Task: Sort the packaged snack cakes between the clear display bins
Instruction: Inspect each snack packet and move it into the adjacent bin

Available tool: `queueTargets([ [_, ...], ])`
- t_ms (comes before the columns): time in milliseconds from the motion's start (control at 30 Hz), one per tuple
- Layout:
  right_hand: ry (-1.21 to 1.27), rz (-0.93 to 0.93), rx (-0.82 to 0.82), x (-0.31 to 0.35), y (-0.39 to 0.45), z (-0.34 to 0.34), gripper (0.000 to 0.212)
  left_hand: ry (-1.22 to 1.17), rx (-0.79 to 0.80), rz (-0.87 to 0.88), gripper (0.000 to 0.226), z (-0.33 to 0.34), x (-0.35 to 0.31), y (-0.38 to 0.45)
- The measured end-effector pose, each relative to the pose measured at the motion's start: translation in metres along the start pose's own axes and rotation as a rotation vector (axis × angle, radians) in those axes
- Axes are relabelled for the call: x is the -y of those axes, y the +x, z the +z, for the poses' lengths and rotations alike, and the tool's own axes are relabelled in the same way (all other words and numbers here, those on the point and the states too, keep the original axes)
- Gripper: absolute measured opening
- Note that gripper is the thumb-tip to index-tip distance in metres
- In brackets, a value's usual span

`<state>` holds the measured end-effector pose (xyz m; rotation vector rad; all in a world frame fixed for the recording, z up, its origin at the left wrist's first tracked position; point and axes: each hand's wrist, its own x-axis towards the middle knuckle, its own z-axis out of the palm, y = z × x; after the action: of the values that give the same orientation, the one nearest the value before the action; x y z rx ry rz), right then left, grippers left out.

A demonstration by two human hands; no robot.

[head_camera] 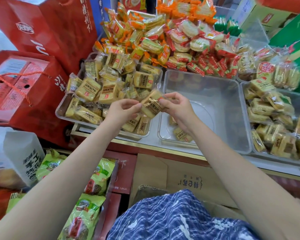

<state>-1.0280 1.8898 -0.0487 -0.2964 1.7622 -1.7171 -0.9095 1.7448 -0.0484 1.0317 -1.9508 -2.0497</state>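
Note:
A yellow packaged snack cake [151,105] is held up between both hands over the gap between two clear bins. My left hand [124,110] pinches its left edge and my right hand [176,106] pinches its right end. The left clear bin [64,108] is heaped with the same yellow cakes. The middle clear bin [232,108] holds only two or three cakes [181,135] in its near left corner. The right clear bin [245,101] is piled with similar yellow packs.
Orange and red wrapped snacks [163,37] are heaped behind the bins. Red gift bags and boxes [33,66] stand at the left. Green snack bags [87,196] and a brown carton [180,179] lie below the counter edge [163,148].

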Motion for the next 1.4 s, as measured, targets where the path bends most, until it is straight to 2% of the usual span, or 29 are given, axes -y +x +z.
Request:
queueTargets([
  [167,0.264,0.083,-0.020,0.004,-0.006,-0.016,0.007,-0.310,0.050,-0.111,0.023,0.010,-0.007,-0.003],
  [300,0.350,0.138,0.023,0.009,-0.010,-0.025,0.008,-0.287,0.007,-0.134,0.012,0.014,-0.012,-0.003],
  [400,0.326,0.167,0.016,0.012,-0.012,-0.030,0.010,-0.254,-0.037,-0.133,0.006,0.015,-0.013,-0.002],
  [500,0.311,0.188,-0.057,0.018,-0.010,-0.032,0.016,-0.241,-0.008,-0.123,0.006,0.017,-0.014,-0.004],
  [700,0.142,0.085,-0.178,0.022,-0.003,-0.032,0.021,-0.134,0.024,-0.109,0.003,0.023,-0.025,0.000],
  [800,0.049,0.004,-0.231,0.025,0.000,-0.035,0.021,-0.096,0.154,-0.140,0.010,0.024,-0.026,0.002],
  [867,0.040,-0.032,-0.214,0.027,0.001,-0.038,0.018,-0.131,0.228,-0.157,0.016,0.025,-0.026,0.002],
  [1033,0.166,-0.064,-0.114,0.027,-0.002,-0.041,0.010,-0.274,0.143,-0.257,0.031,0.027,-0.026,0.008],
  [1267,0.218,-0.040,-0.076,0.026,-0.003,-0.043,0.014,-0.288,0.118,-0.268,0.010,0.033,-0.030,0.013],
  [1400,0.179,-0.056,-0.077,0.025,-0.001,-0.042,0.017,-0.333,0.138,-0.294,0.013,0.036,-0.027,0.015],
])
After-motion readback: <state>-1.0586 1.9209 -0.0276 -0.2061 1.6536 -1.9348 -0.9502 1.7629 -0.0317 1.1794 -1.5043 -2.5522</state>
